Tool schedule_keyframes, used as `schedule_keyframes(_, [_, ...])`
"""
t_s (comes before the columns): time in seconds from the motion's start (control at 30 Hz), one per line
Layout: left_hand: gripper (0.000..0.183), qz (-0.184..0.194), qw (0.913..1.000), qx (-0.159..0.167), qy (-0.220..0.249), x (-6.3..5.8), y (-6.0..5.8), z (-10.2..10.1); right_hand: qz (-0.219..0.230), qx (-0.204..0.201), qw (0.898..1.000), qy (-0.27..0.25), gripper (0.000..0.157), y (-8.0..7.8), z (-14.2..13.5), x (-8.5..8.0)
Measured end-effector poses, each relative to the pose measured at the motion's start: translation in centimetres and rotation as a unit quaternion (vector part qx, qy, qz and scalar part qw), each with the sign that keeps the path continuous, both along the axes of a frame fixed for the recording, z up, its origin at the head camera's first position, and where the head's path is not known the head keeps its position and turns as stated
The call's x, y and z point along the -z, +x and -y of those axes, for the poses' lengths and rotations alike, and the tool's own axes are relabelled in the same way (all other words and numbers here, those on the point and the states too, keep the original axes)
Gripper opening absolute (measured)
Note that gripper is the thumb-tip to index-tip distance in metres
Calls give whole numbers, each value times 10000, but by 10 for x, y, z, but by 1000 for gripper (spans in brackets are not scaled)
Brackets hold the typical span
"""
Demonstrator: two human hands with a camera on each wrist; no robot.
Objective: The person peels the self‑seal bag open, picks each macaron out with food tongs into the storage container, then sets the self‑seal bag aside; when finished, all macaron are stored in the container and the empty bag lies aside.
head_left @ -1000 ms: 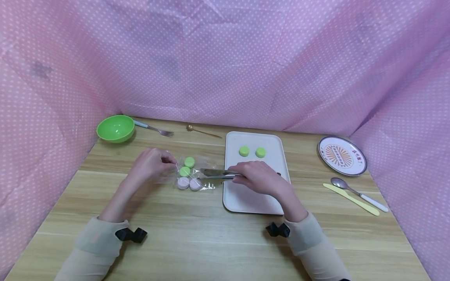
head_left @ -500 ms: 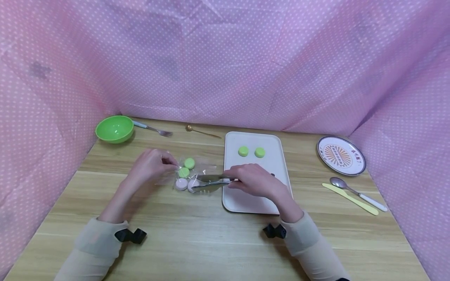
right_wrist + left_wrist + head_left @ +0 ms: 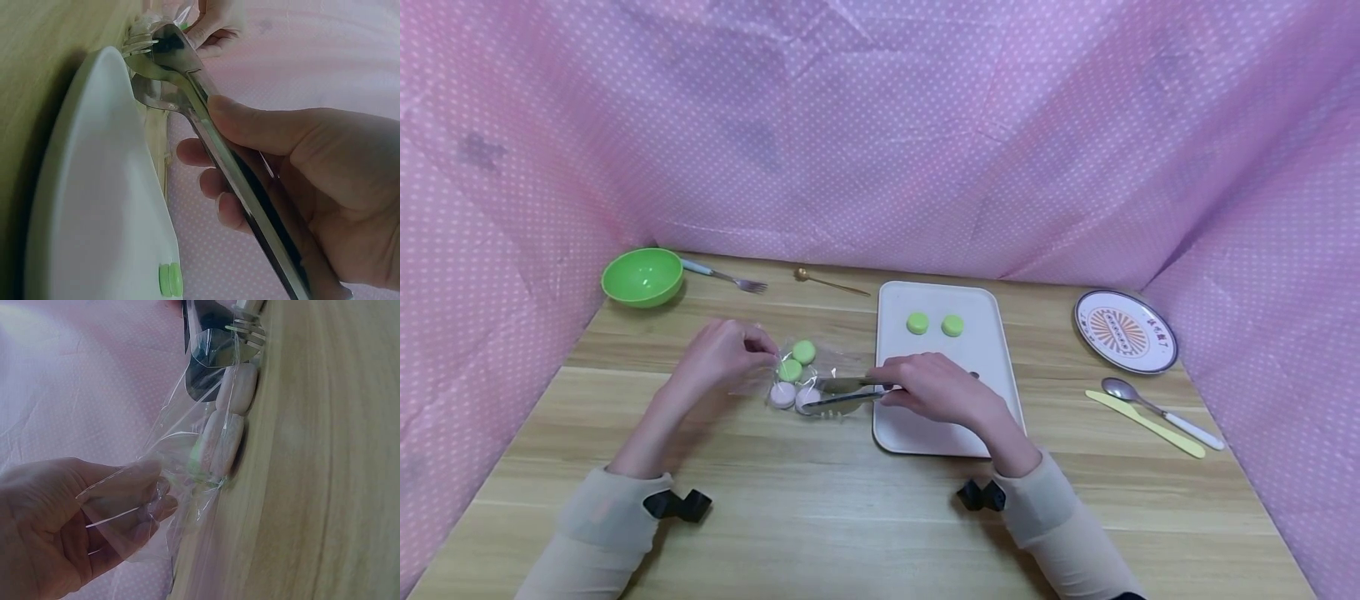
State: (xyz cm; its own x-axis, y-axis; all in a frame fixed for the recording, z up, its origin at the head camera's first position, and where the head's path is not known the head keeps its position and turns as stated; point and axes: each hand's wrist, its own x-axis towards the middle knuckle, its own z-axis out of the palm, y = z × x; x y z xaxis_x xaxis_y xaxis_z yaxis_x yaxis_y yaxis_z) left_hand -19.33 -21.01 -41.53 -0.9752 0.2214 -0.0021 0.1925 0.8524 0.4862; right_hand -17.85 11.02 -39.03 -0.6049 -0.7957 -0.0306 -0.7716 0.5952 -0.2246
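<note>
Between thumb and fingers, my left hand (image 3: 718, 354) pinches the left end of a clear plastic bag (image 3: 181, 434) lying on the table. Two green macarons (image 3: 803, 352) and two pale lilac macarons (image 3: 782, 395) show through the film. My right hand (image 3: 940, 387) grips metal tongs (image 3: 215, 137), thumb on one arm and fingers curled under the other. The tongs point left, their ends spread apart over the bag's right part. Fork-like tines show at the tips, which overlap the nearer right lilac macaron (image 3: 236, 387) in the head view.
A white tray (image 3: 895, 433) bearing two green macarons (image 3: 917, 323) lies under the right hand. Around the back are a green bowl (image 3: 642, 279), fork (image 3: 748, 285) and small gold spoon (image 3: 835, 286). At right lie a plate (image 3: 1123, 333), spoon (image 3: 1120, 389) and yellow knife (image 3: 1150, 425).
The right hand has shifted slightly left and toward the body. The tongs' ends have spread and reached over the right lilac macaron. The left hand keeps its pinch on the bag.
</note>
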Motion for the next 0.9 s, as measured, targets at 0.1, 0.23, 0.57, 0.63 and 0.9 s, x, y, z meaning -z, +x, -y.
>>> schedule_keyframes(0.1, [7,-36,10000,26,15,0,0,1,-29,12,10000,10,10,0,0,0])
schedule_keyframes(0.23, [6,-142,9999,34,28,1,0,2,-17,183,9998,1,13,-1,-3,-3])
schedule_keyframes(0.57, [6,-209,9997,90,11,1,-1,3,6,638,9980,19,14,-4,-12,-6])
schedule_keyframes(0.63, [6,-192,9998,108,13,0,-1,3,-21,712,9975,41,11,-4,-12,-7])
schedule_keyframes(0.9, [6,-99,9999,68,31,-1,0,3,-153,660,9977,43,16,-3,-10,-6])
